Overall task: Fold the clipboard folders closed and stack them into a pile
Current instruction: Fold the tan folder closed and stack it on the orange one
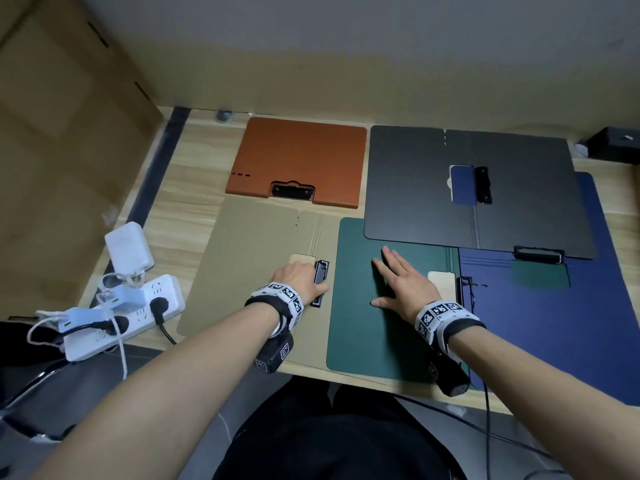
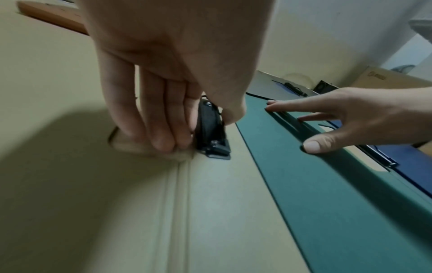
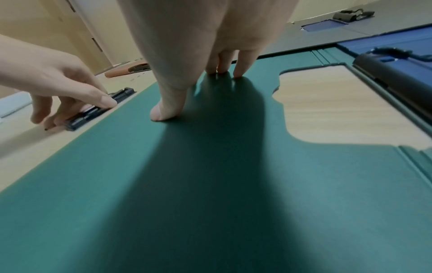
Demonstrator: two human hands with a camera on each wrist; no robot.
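Several clipboard folders lie on the wooden desk (image 1: 194,188). An orange folder (image 1: 298,157) is folded closed at the back. Lying open are a black folder (image 1: 415,188), a beige folder (image 1: 249,265), a green folder (image 1: 374,334) and a blue folder (image 1: 571,327); they overlap at their edges. My left hand (image 1: 304,282) pinches the beige folder's black clip (image 2: 211,133) between thumb and fingers. The right hand (image 1: 398,282) lies flat with spread fingers on the green folder's left leaf (image 3: 163,184).
A white power strip (image 1: 124,317) with plugs, cables and a white adapter (image 1: 130,247) sits at the desk's left edge. A cardboard box (image 1: 69,133) stands to the left. A small black box (image 1: 613,143) is at the back right. The wall runs behind.
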